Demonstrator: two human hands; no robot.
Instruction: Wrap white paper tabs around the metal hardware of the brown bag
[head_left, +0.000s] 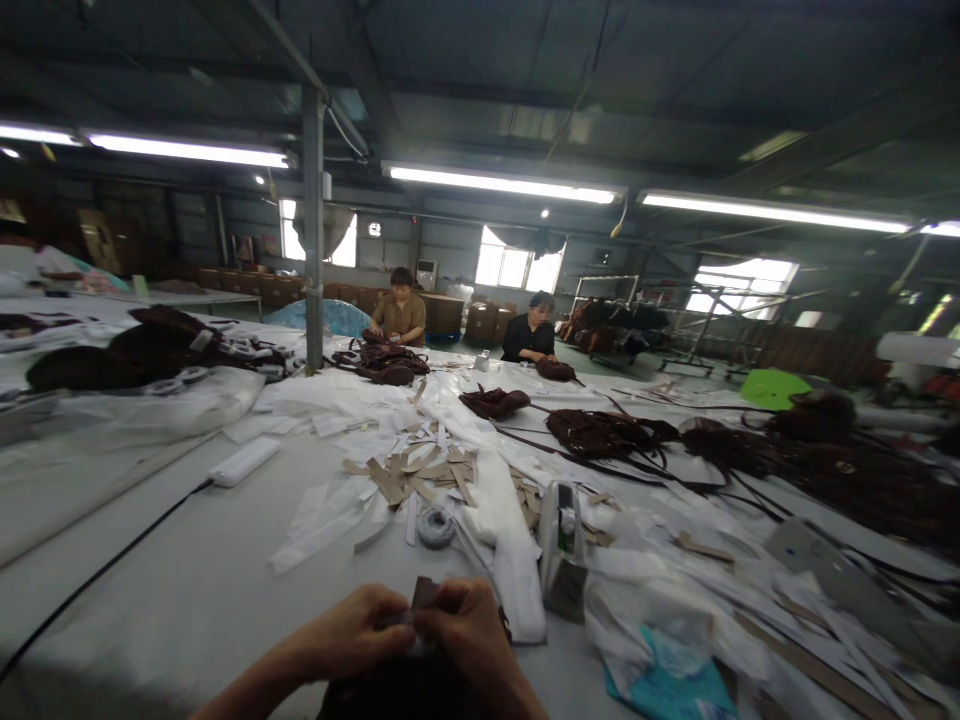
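At the near edge of the table my left hand (360, 632) and my right hand (469, 625) are close together, both with the fingers closed in a pinch. A short flat brown strip (424, 592) sticks up between them, gripped by my right fingers. Something whitish shows at the left fingertips, too small to name. Below the hands is a dark item (397, 690), mostly hidden by them and dim. A grey roll (436, 527) lies just beyond the hands, and a grey tape dispenser (563, 550) stands to the right.
Brown paper strips (405, 477) and white sheets are scattered ahead. Dark brown bags (607, 433) lie right and left. A power strip (244, 461) with a black cord is at left. A blue plastic bag (671, 675) lies near right. Two co-workers (401, 312) work across the table by a post (313, 230).
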